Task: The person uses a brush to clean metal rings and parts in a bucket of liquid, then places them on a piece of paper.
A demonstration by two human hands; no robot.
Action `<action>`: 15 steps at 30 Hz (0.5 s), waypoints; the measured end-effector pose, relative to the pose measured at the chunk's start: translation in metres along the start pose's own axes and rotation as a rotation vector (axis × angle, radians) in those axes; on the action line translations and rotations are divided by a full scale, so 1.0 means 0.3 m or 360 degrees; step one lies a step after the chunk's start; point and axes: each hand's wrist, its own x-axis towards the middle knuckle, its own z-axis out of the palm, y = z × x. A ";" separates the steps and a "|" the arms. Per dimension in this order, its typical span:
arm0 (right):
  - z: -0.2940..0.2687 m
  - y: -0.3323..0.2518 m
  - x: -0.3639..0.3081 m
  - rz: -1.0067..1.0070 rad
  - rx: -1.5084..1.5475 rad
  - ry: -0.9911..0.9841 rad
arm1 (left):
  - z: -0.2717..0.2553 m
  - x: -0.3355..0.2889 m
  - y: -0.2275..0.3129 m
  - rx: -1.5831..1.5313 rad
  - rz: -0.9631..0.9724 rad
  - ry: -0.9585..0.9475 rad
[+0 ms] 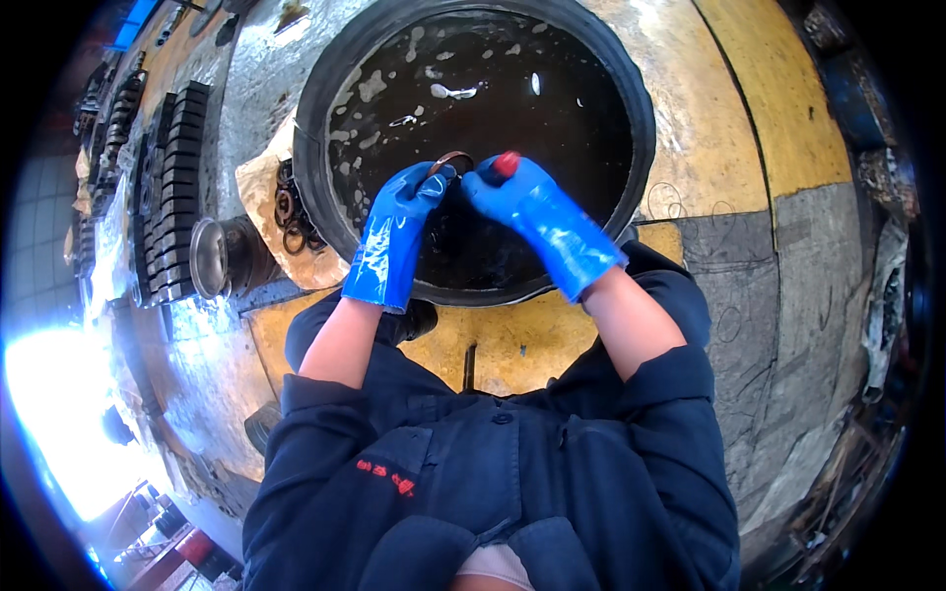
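My left hand (402,197) wears a blue rubber glove and grips a thin brownish ring (450,159). The ring is tilted, its upper curve showing past my fingers. Close beside it, my right hand (515,194), gloved the same way, is closed around a red-handled tool (506,164). Only the end of its handle sticks up from the fist; the working end is hidden. Both hands are over the near half of a wide black tub (641,128) of dark liquid (473,108) with patches of foam.
Left of the tub, several dark rings (292,212) lie on brown paper (258,182). Beyond them are a metal cylinder (219,258) and a long row of black ribbed parts (179,187). Worn yellow and grey floor plates (729,286) lie to the right.
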 end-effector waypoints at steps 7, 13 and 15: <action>-0.041 -0.048 -0.057 -0.0048 -0.0393 0.0536 | -0.054 0.003 0.005 -0.0392 -0.0377 0.0132; -0.053 -0.098 -0.085 -0.0216 0.0325 0.0014 | -0.057 -0.005 0.030 -0.0504 -0.0382 0.0122; -0.013 -0.102 -0.089 -0.0324 0.0064 0.0065 | -0.055 -0.010 0.047 -0.0555 -0.0383 0.0113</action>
